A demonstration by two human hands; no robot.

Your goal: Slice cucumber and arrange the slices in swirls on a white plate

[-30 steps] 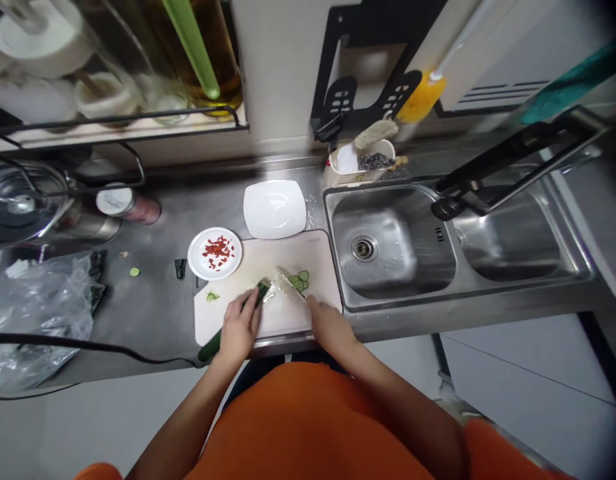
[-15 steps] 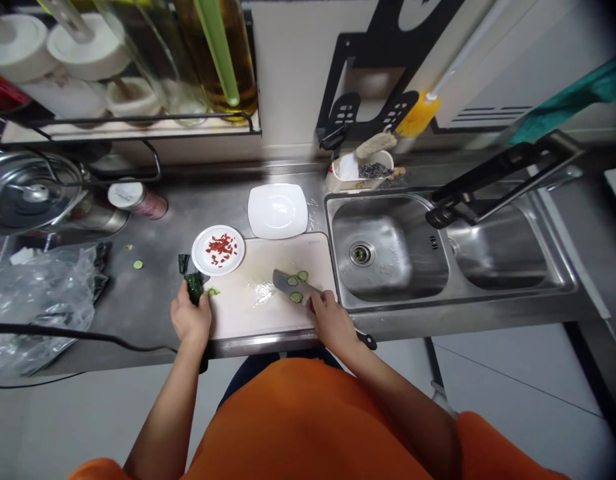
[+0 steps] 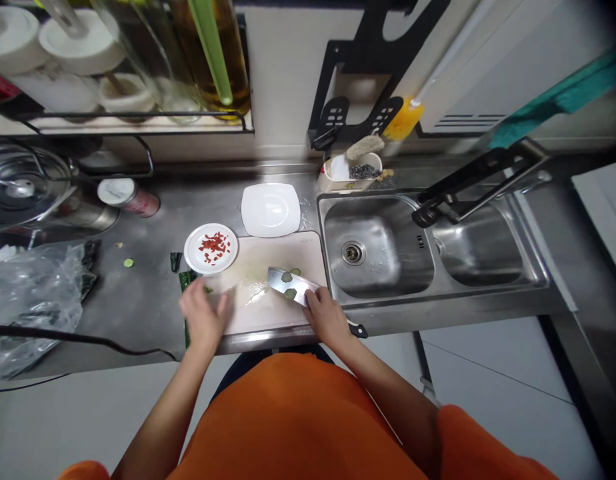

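Note:
My right hand (image 3: 328, 317) grips a kitchen knife (image 3: 299, 287) by its handle, the blade lying low over the cutting board (image 3: 251, 313). Several cucumber slices (image 3: 290, 293) cling to or lie beside the blade. On the left, my left hand (image 3: 204, 315) is open with thumb and fingers apart, over the board's left edge. Partly hidden under it, a dark green cucumber (image 3: 186, 280) lies on the counter along that edge. A short cucumber end piece (image 3: 175, 261) sits just behind it.
A small plate of red bits (image 3: 192, 261) overlaps the board's back left corner. Behind the board is a white square plate (image 3: 271, 210). To the right lies a double sink (image 3: 378, 247) with a black faucet (image 3: 458, 193). A plastic bag (image 3: 38, 293) and a pink canister (image 3: 143, 202) occupy the left.
My left hand has let go of the cucumber and moved right toward the board, fingers spreading. The knife blade has tilted and now shines brighter. The view has shifted slightly.

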